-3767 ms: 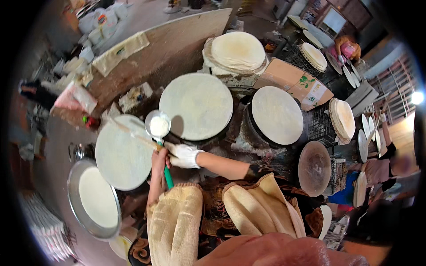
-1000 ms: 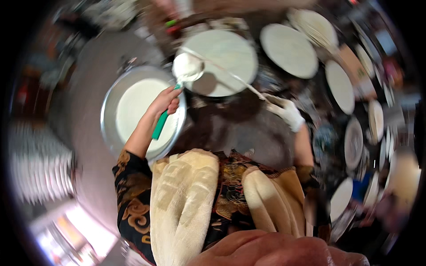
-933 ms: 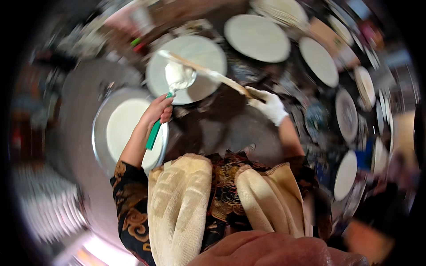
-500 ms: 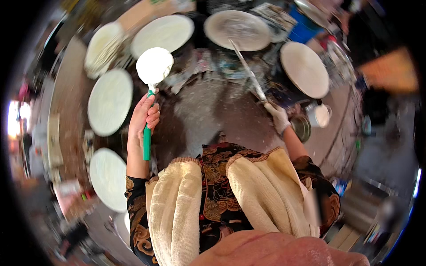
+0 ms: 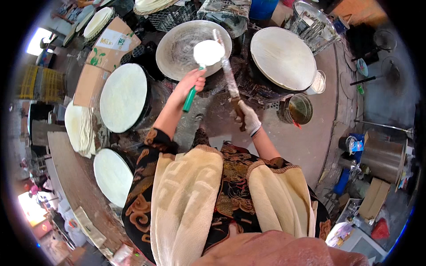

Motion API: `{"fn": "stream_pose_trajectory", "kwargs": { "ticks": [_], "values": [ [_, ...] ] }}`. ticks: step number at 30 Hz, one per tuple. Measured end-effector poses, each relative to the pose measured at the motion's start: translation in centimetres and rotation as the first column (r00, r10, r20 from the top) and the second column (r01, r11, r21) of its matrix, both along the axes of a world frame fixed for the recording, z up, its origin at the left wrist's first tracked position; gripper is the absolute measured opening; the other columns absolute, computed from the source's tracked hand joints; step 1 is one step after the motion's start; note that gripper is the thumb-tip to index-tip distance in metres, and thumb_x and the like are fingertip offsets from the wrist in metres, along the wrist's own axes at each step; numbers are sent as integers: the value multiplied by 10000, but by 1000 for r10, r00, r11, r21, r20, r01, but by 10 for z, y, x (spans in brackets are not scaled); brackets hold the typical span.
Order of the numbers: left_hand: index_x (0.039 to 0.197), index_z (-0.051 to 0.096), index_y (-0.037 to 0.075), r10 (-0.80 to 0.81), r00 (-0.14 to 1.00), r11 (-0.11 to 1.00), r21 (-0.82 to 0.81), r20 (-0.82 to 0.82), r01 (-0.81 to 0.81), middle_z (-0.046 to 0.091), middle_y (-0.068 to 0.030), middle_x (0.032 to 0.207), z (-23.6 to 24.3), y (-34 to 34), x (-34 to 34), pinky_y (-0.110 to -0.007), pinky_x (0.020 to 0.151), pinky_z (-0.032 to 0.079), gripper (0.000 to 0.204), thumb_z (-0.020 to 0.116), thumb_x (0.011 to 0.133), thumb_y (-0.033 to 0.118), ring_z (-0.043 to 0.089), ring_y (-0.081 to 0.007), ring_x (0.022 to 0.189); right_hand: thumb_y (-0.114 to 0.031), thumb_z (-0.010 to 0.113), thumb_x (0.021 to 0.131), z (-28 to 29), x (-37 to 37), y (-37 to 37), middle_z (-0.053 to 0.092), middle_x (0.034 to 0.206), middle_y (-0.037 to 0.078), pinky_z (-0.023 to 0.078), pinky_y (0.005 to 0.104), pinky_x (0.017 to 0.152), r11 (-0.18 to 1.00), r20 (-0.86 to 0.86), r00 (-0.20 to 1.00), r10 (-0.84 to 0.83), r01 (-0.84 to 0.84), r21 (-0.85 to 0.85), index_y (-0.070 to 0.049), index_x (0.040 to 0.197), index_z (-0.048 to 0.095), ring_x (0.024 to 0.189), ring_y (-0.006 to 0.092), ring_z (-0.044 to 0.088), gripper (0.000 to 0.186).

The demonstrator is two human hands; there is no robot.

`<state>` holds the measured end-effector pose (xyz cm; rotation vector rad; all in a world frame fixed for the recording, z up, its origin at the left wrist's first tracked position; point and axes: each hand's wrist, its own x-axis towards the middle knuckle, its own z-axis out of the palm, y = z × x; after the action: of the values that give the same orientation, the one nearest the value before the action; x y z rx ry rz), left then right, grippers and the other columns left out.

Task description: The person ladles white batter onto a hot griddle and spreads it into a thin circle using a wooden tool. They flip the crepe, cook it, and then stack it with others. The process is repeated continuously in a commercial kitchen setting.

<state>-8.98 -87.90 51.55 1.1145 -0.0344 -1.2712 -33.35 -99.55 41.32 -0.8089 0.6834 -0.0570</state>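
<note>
My left hand (image 5: 192, 81) is wrapped round the green handle of a ladle (image 5: 190, 99). Its bowl is bright white, seemingly full of batter, and sits over the near right part of a bare, grey-streaked round griddle (image 5: 175, 51). My right hand (image 5: 249, 119), in a pale glove, grips the dark handle of a long flat spatula (image 5: 230, 75). White residue coats the spatula's blade, which points away from me, its far end over the griddle's right side beside the ladle. A round griddle covered with a pale flatbread (image 5: 282, 57) stands just right of the blade.
Two more pale-covered griddles (image 5: 124, 97) stand on the left, with stacked thin flatbreads (image 5: 80, 128) between them. A metal bucket (image 5: 299, 108) and a white tub (image 5: 317, 83) sit on the floor at right. Cardboard boxes (image 5: 91, 82) lie far left; a blue barrel (image 5: 262, 8) stands behind.
The view has swung right, so the griddles appear farther left. My left hand has carried the ladle rightward to the bare griddle. The ladle and spatula are now close together.
</note>
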Motion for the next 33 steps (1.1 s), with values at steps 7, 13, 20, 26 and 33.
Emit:
{"fn": "stream_pose_trajectory", "kwargs": {
  "ticks": [7, 13, 20, 26, 33],
  "values": [
    [871, 432, 84, -249, 922, 968, 102, 298, 228, 438, -15, 581, -71, -101, 113, -280, 355, 355, 95, 503, 909, 136, 419, -118, 404, -372, 534, 924, 15, 81, -16, 567, 678, 29, 354, 236, 390, 951, -202, 930, -308, 304, -52, -126, 1130, 578, 455, 79, 445, 323],
    [1143, 501, 109, -146, 318, 988, 155, 937, -4, 556, -98, 662, -104, -124, 184, -354, 491, 463, 294, 544, 860, 175, 542, -222, 522, -279, 577, 897, 17, 109, 10, 596, 725, -17, 360, 214, 424, 834, -340, 834, -434, 229, -503, -115, 1159, 630, 495, 50, 440, 314],
    [1359, 456, 280, -197, -427, 919, 317, 883, 233, 570, -140, 813, -66, -84, 262, -431, 671, 492, 576, 551, 834, 64, 596, -345, 739, -275, 589, 891, 13, 120, 25, 582, 765, -54, 422, 200, 499, 751, -306, 855, -419, 136, -647, -82, 1317, 521, 576, 35, 476, 472],
    [1377, 423, 306, -269, -525, 915, 384, 808, 123, 535, -117, 841, -76, -76, 287, -436, 659, 493, 616, 520, 845, 14, 586, -341, 736, -306, 621, 873, 14, 232, 29, 571, 670, -2, 417, 248, 430, 843, -213, 900, -381, 243, -479, -88, 1271, 560, 491, 68, 485, 458],
    [1447, 270, 323, -573, -363, 814, 563, 735, -144, 577, -117, 995, -70, -30, 314, -457, 691, 497, 698, 535, 863, 48, 610, -345, 801, -282, 641, 866, 73, 239, 38, 574, 703, -14, 379, 216, 420, 891, -271, 886, -375, 265, -368, -91, 1255, 579, 504, 46, 452, 439]
  ]
}}
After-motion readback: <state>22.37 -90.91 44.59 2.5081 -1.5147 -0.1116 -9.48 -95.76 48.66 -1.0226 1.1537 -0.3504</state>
